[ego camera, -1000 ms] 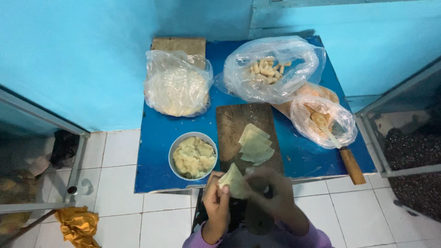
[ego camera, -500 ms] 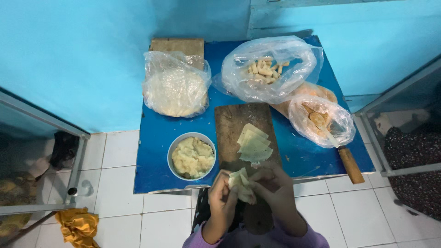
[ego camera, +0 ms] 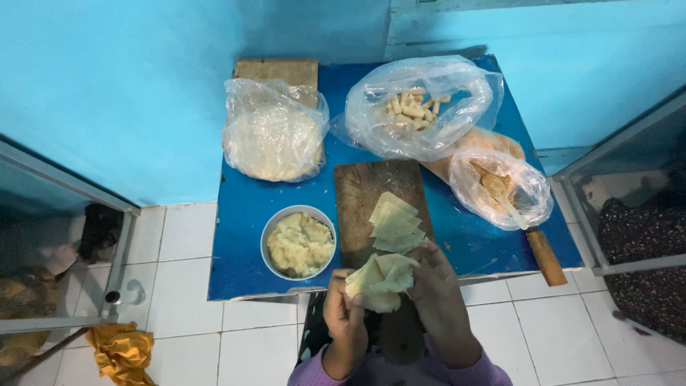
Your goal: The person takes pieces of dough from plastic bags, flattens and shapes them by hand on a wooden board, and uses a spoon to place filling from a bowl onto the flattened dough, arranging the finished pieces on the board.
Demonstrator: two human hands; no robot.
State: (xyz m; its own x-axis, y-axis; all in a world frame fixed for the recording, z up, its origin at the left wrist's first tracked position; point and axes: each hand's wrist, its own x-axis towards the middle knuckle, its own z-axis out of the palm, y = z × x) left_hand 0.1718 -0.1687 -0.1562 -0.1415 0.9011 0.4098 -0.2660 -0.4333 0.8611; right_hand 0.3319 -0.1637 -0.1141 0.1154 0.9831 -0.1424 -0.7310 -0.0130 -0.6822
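My left hand (ego camera: 341,309) and my right hand (ego camera: 437,300) hold a pale folded dough wrapper (ego camera: 379,279) between them, just over the near edge of the blue table (ego camera: 250,207). Both hands pinch its edges. Right behind it, a small stack of flat pale wrappers (ego camera: 391,223) lies on a dark wooden cutting board (ego camera: 368,189). A round bowl of pale yellowish mash (ego camera: 300,244) stands left of the board, close to my left hand.
Three clear plastic bags sit farther back: one with a flat white stack (ego camera: 273,136), one with short pale sticks (ego camera: 418,107), one with a wooden spoon (ego camera: 500,189). A wooden handle (ego camera: 547,256) sticks out at the table's right edge. White tiled floor, yellow cloth (ego camera: 121,350) bottom left.
The wrapper in my hands went from a flat open sheet to a folded, bunched shape. My hands have drawn closer together around it.
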